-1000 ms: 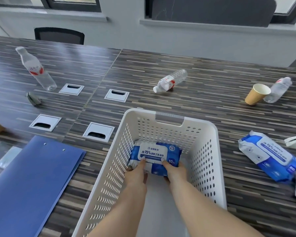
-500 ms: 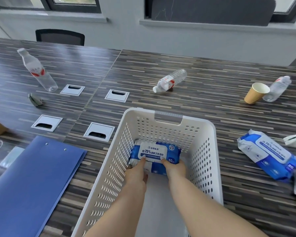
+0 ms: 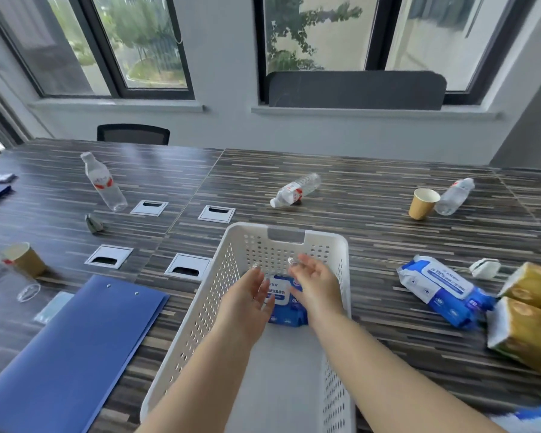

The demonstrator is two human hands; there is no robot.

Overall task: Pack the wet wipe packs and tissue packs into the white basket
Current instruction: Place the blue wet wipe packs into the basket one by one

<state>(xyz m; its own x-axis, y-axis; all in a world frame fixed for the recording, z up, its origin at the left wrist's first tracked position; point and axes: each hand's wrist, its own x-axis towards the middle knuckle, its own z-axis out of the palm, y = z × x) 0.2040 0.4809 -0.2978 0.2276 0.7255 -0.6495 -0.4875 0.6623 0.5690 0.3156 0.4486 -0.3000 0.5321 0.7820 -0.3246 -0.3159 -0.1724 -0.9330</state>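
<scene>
A person's left hand (image 3: 250,295) and right hand (image 3: 314,284) hover above a white basket (image 3: 341,245) on a striped tabletop (image 3: 372,214), fingers (image 3: 256,266) spread wide and holding nothing. One blue wet wipe pack (image 3: 286,303) lies at the basket's far end. Another wet wipe pack (image 3: 441,290) waits on the tabletop to the right, touching two yellow tissue packs (image 3: 528,320). A likely risk: a lifting hand could catch the light basket's rim and shift it. Half a second earlier both hands pressed on the pack inside; now they have let go and risen, and the view has tilted upward.
</scene>
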